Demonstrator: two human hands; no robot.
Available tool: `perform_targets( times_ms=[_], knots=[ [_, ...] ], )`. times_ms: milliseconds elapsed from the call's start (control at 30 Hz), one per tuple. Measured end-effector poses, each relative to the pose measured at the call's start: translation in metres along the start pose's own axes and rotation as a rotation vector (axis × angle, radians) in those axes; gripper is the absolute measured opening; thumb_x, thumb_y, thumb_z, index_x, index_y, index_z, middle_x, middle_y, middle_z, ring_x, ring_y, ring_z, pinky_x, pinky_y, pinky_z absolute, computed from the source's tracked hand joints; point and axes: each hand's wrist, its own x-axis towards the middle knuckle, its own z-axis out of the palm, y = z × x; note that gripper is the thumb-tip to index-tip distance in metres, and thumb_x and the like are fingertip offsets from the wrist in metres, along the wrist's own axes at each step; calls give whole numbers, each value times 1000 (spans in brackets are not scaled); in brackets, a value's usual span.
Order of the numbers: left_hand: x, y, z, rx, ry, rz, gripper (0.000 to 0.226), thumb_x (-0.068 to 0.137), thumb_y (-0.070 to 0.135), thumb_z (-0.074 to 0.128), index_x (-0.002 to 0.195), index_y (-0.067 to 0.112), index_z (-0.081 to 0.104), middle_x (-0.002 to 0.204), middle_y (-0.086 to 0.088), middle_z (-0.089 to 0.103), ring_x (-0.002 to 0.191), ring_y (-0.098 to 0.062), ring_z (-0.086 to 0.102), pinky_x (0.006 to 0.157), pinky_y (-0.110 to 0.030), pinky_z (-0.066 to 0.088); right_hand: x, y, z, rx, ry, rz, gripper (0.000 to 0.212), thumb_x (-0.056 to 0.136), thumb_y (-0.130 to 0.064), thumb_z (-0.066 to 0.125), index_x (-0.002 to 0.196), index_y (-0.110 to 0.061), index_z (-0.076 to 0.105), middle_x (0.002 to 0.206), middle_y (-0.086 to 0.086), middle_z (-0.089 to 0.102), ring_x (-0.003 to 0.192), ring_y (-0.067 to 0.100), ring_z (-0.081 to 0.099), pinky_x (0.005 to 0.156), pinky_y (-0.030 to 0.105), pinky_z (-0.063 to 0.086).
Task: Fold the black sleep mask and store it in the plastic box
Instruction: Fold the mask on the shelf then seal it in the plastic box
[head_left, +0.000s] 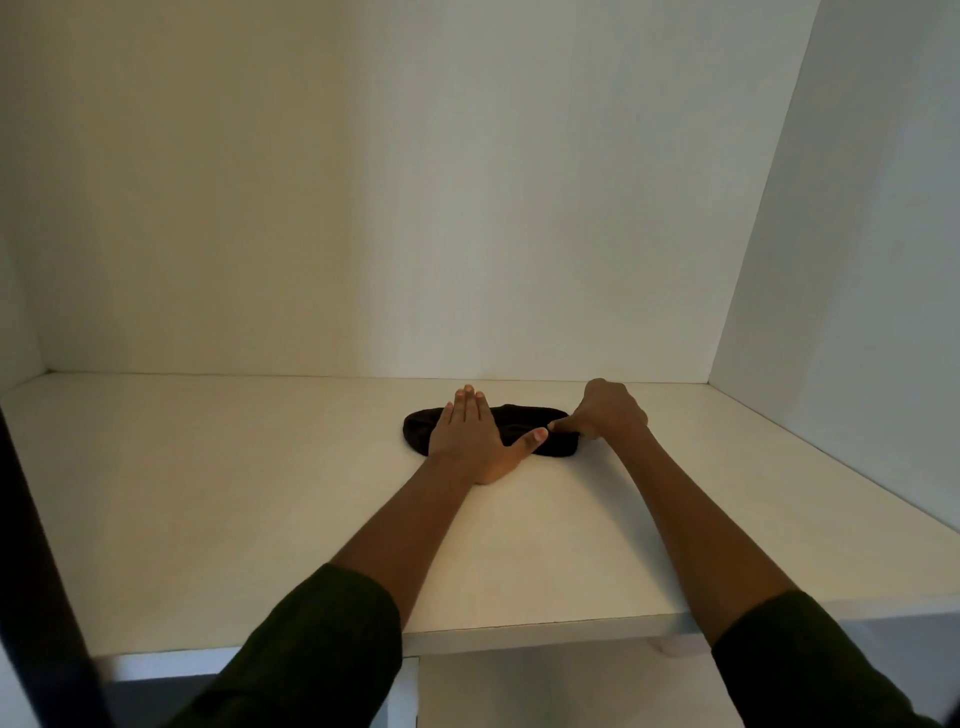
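Mask: black sleep mask lay flat on the white shelf, toward the far wall, right of centre.
Left hand: pressed palm-down on the mask's left half, fingers together, thumb spread right.
Right hand: curled, thumb and forefinger pinched together on the mask's right end.
Sleeves: dark, pushed up both forearms.

Both arms reach straight forward, dark sleeves pushed up to mid-forearm. The left hand lies flat, palm down, fingers together and thumb splayed out to the right. The right hand is curled into a loose fist, knuckles up, fingertips pinched low beside the left thumb.
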Motion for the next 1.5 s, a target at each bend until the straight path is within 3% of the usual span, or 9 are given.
perform_targets(
  times_ms=[200, 400, 500, 567, 800, 1033, 1167, 1333, 1500],
  knots=[
    [1, -1, 1, 5, -12, -51, 113, 78, 82, 17, 150, -2, -5, 160, -17, -9, 150, -24, -8, 123, -38, -2, -1, -8, 3, 76, 39, -42, 30, 68, -19, 77, 90, -3, 66, 80, 11, 67, 73, 26, 69, 69, 28, 55],
    [2, 0, 1, 1, -23, -49, 111, 80, 81, 18, 151, -1, -4, 160, -16, -8, 150, -24, -7, 122, -37, -2, -8, -31, -2, -129, 227, -185, 23, 76, -3, 68, 98, -2, 60, 99, 12, 64, 92, 27, 66, 66, 26, 46],
    [0, 1, -1, -15, -27, -51, 109, 81, 79, 20, 151, -2, -4, 160, -17, -7, 150, -24, -6, 122, -36, -1, -17, -50, -6, -324, 282, -313, 18, 80, 3, 62, 79, -6, 46, 72, 3, 44, 94, 25, 63, 68, 26, 42],
    [-1, 1, -2, -30, -21, -52, 107, 82, 77, 19, 151, -2, -3, 160, -17, -6, 150, -23, -5, 123, -36, -1, -21, -64, -11, -399, 293, -407, 35, 80, 6, 62, 66, -8, 32, 63, 1, 27, 84, 25, 60, 67, 26, 41],
    [-5, 2, -7, 5, -56, -40, 100, 85, 74, 9, 151, 0, -6, 160, -15, -8, 150, -23, -8, 123, -36, -1, -37, -109, -24, -546, 335, -633, 33, 77, 14, 58, 64, -6, 36, 60, 2, 32, 53, 16, 42, 63, 25, 40],
    [-9, -1, -13, 164, -111, 76, 71, 98, 48, 18, 153, 6, -3, 161, -15, -2, 149, -29, -6, 122, -40, -1, -52, -137, -11, -565, 295, -777, 21, 79, 13, 54, 91, -4, 55, 63, 1, 27, 80, 24, 58, 66, 27, 41],
    [-4, -6, -15, 253, -152, 140, 61, 101, 39, 17, 153, 8, 6, 161, -14, 7, 149, -31, 1, 122, -43, 2, -54, -141, -2, -572, 284, -780, 27, 78, 14, 54, 73, -9, 41, 62, 1, 27, 66, 20, 48, 63, 27, 39],
    [-8, -12, -30, 266, -174, 181, 66, 100, 47, 18, 153, 13, -2, 162, -11, -2, 149, -27, -10, 121, -45, -6, -52, -141, -5, -549, 283, -755, 46, 76, 11, 59, 58, -12, 24, 59, 0, 29, 46, 12, 29, 51, 24, 33],
    [-14, -32, -58, 22, -195, 142, 90, 86, 69, 38, 154, 18, 7, 162, -9, -3, 149, -26, -14, 120, -44, -5, -49, -137, -9, -561, 290, -700, 35, 80, -2, 67, 64, -9, 37, 58, 0, 31, 63, 16, 53, 63, 26, 40]
  ],
)
